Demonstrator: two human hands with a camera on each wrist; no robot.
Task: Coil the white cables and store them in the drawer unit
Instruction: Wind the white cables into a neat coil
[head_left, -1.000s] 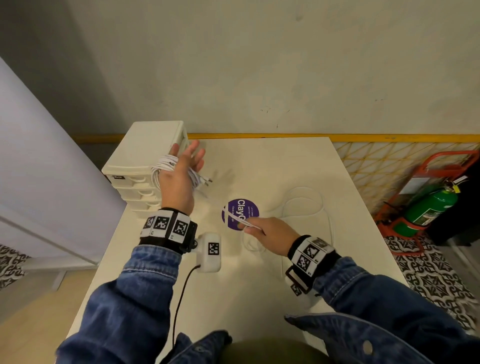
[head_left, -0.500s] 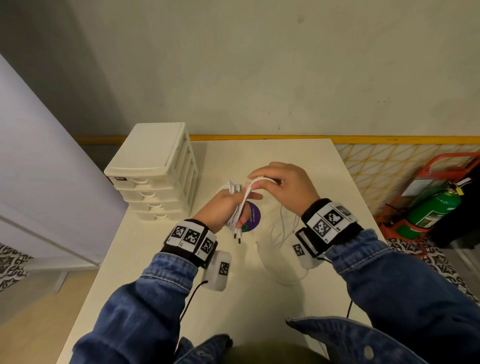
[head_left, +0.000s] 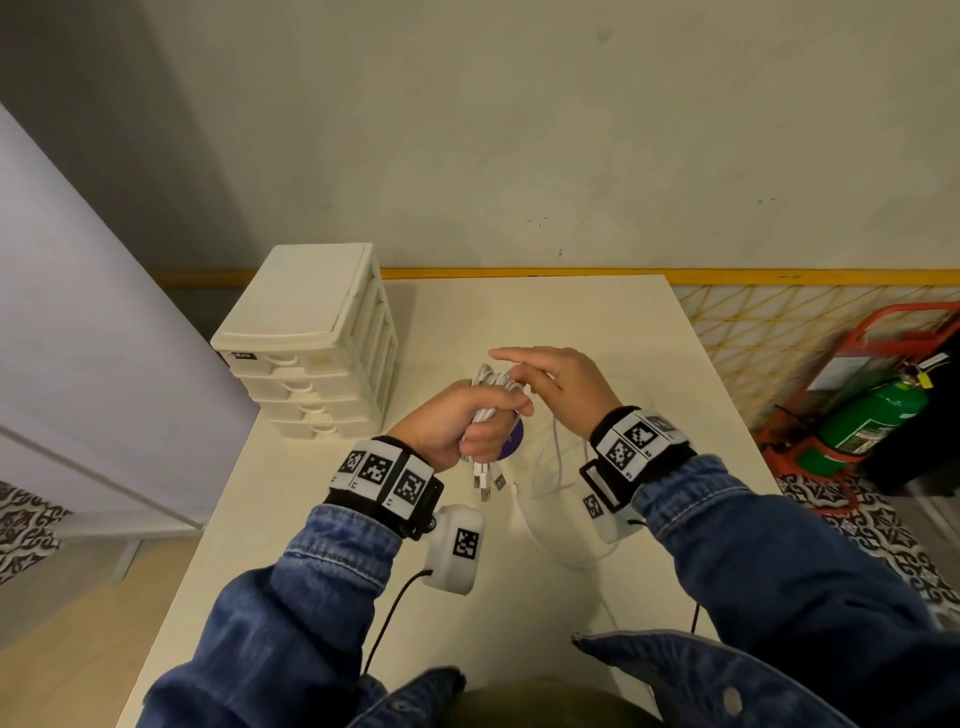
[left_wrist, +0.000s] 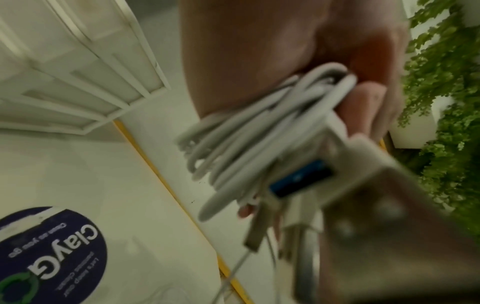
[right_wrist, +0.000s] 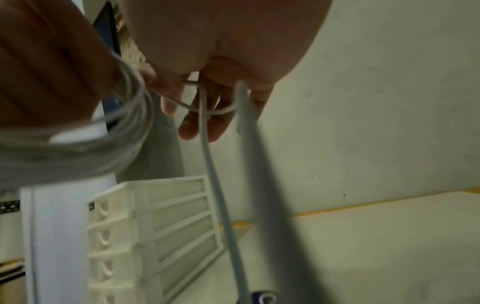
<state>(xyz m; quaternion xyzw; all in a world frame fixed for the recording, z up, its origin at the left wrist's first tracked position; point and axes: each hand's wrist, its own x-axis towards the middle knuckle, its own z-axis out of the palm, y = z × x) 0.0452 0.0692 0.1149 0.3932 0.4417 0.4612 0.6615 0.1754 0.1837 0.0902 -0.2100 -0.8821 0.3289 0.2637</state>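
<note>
Since the earlier frame your right hand (head_left: 563, 387) has laid another loop onto the bundle (head_left: 491, 410); your left hand (head_left: 457, 423) clamps it; next, draw slack from the loose cable (head_left: 558, 462), right fingers pinching it, mid-frame.

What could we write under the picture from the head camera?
Left hand grips a coiled white cable bundle while the right hand winds loose cable.

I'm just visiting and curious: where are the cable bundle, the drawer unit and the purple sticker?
cable bundle (head_left: 484, 415): head view, strands in the fist.
drawer unit (head_left: 304, 296): head view, flat top.
purple sticker (left_wrist: 49, 248): left wrist view, printed face.
</note>
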